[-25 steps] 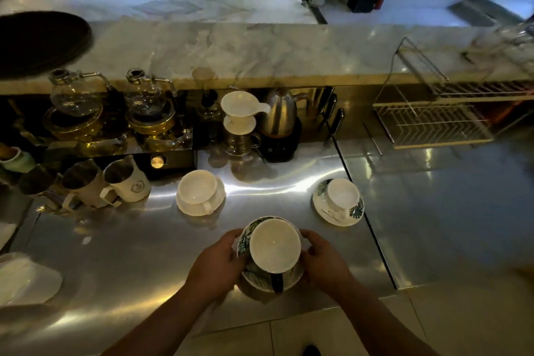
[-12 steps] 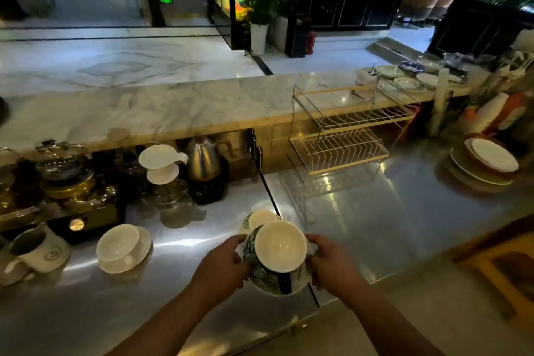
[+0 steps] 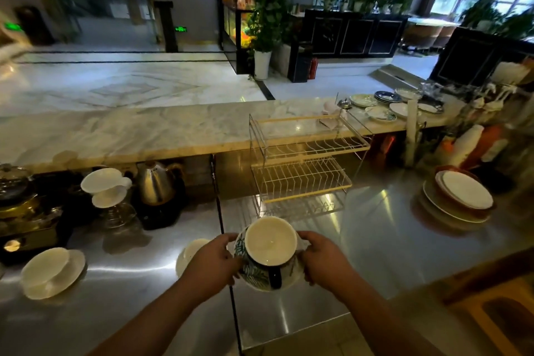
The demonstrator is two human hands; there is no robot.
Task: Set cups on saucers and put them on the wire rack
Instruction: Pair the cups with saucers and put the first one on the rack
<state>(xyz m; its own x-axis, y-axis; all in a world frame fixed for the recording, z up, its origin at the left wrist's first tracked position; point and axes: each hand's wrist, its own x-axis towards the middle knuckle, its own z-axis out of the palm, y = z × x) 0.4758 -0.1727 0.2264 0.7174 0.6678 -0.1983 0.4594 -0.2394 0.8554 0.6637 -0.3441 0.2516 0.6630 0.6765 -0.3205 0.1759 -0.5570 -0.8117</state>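
A white cup (image 3: 270, 240) with a dark handle sits on a leaf-patterned saucer (image 3: 254, 274), held above the steel counter. My left hand (image 3: 212, 264) grips the saucer's left rim and my right hand (image 3: 320, 259) grips its right rim. The two-tier white wire rack (image 3: 300, 165) stands behind it against the marble ledge, with nothing on its shelves. A second cup and saucer (image 3: 190, 253) is partly hidden behind my left hand. A plain white cup on a saucer (image 3: 52, 272) sits at the far left.
A steel kettle (image 3: 156, 185), a white pour-over dripper (image 3: 107, 185) and glass brewers stand at the back left. Stacked plates (image 3: 459, 196) sit on the counter at right. More plates (image 3: 387, 107) lie on the marble ledge (image 3: 115, 136).
Both hands have lifted the cup and saucer off the counter and carried them to the right, toward the wire rack. The view has swung right and upward.
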